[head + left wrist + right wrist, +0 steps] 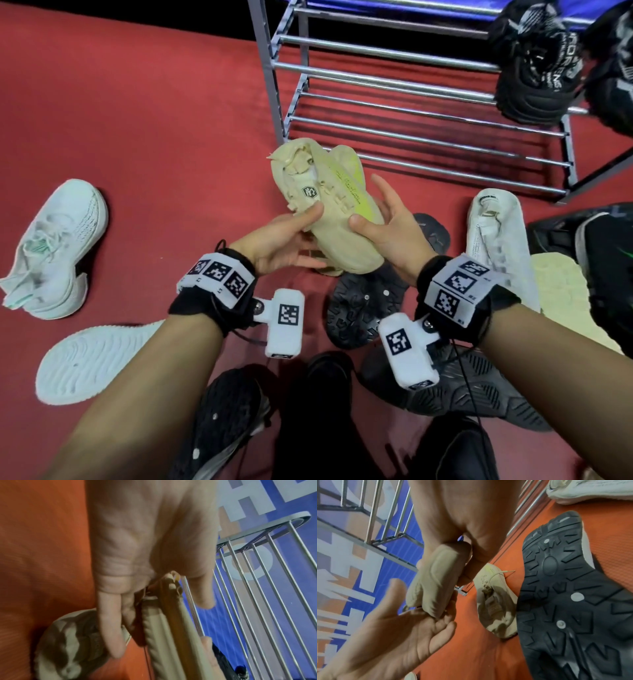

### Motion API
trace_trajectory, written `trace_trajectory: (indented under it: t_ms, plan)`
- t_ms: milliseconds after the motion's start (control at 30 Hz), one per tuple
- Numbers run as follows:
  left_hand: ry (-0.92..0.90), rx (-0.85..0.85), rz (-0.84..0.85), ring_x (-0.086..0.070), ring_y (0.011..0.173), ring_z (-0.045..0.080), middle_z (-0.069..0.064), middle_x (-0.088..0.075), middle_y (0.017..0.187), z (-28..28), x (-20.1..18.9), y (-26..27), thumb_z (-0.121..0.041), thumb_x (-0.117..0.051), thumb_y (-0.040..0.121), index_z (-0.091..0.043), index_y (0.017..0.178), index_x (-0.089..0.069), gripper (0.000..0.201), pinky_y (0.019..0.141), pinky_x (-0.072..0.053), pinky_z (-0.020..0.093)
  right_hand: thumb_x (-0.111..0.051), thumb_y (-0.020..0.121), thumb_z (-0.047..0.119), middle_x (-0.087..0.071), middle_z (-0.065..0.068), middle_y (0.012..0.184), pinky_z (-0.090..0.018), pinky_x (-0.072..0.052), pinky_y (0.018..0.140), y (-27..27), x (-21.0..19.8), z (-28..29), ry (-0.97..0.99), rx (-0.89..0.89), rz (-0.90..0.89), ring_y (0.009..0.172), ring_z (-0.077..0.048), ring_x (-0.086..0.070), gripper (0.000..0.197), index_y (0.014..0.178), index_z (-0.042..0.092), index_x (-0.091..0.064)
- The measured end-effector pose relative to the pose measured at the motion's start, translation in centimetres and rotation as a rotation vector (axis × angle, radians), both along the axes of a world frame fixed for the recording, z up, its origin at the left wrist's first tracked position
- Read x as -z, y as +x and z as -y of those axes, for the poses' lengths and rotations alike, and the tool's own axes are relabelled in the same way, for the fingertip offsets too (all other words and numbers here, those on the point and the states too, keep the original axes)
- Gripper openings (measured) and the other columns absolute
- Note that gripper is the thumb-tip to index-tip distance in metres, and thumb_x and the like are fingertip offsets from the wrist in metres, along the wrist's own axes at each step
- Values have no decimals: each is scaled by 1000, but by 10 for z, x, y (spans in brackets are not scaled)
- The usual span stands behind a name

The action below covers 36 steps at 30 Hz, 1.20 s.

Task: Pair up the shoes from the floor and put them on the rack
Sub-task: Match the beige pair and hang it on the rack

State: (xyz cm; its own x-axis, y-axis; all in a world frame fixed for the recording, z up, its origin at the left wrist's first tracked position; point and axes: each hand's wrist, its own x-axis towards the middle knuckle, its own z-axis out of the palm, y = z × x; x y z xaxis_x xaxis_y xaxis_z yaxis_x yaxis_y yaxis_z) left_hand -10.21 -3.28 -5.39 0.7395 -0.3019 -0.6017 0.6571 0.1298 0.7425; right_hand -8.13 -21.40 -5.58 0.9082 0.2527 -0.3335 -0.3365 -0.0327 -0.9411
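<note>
The head camera looked steeply down and forward from above the person's forearms, wide enough to take in the red floor [154,113], the scattered shoes and the lower rails of the metal shoe rack [394,113] ahead. The left wrist camera sat very close behind the left hand [137,540], looking along the palm toward the fingers and up past the cream sneaker [171,635] to the rack's rails [265,588] and a blue wall. The right wrist camera, equally close, looked along the right hand [462,513] across to the left palm [393,635], with an upturned black sole [565,595] beside it. All three views shared the cream sneaker [342,212], the rack and the floor.
</note>
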Motion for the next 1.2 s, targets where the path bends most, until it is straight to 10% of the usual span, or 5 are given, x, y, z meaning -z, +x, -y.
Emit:
trace_trajectory:
  t_ms: [367,500,733,933,1200]
  plan:
    - [156,-191,55,-62,102,24,5,-64,113,-31,22,-4,-11,-48,96,-13,122,-52,26,75,-58,36,-55,93,30,-47,-1,138,-34,-52,90,1,21,-12,-159,-34,-100,110,-16,-56,63,147,17,-25]
    - [321,-288,86,-60,70,15,3,-62,92,-65,32,-3,-10,-46,97,-16,113,-48,18,49,-53,24,-55,93,35,-56,3,106,-30,-49,76,7,29,-4,-342,-21,-147,87,-11,-55,54,137,10,-38]
    - [390,-255,-85,-41,68,17,4,-51,82,-94,60,0,-20,-41,100,-20,94,-52,12,56,-47,26,-55,94,31,-56,7,96,-22,-46,68,22,41,-11,-555,-114,-175,87,-13,-53,40,128,14,-45]
    - [365,-413,-175,-61,91,23,7,-64,107,-97,84,-6,-26,-53,95,-8,123,-51,34,75,-51,34,-59,84,54,-62,-14,121,-43,-36,107,23,57,-26,-822,-298,-168,117,-33,-55,68,127,2,-48]
    - [103,-499,-155,-57,115,30,11,-52,135,-92,93,-22,-3,-54,89,-11,133,-34,49,70,-57,50,-54,83,61,-55,-17,129,-40,-22,108,29,71,-34,-979,-343,-190,123,-33,-49,82,131,-2,-32]
